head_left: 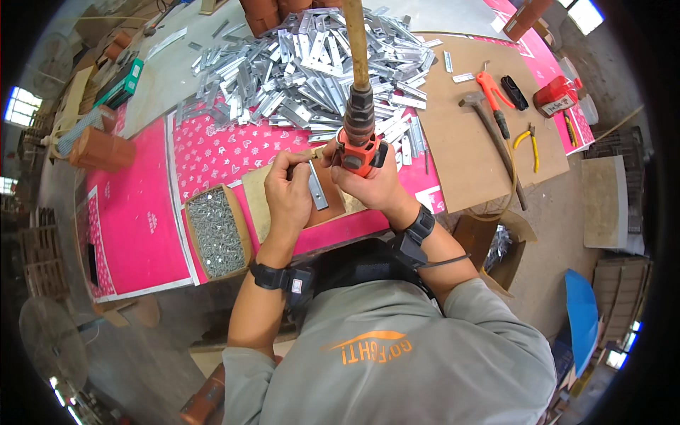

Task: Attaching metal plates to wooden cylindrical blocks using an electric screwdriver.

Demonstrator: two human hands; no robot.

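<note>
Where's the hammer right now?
In the head view the hammer lies on the brown board to the person's right, beyond the right hand, between the pile of metal brackets and the yellow-handled pliers.

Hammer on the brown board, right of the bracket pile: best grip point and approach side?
Grip the hammer around mid-handle, coming from above. It lies flat on the brown board, head toward the far end, handle running back toward the near edge. The orange pliers lie close by the head end, so the lower handle probably offers more room for fingers.
</note>
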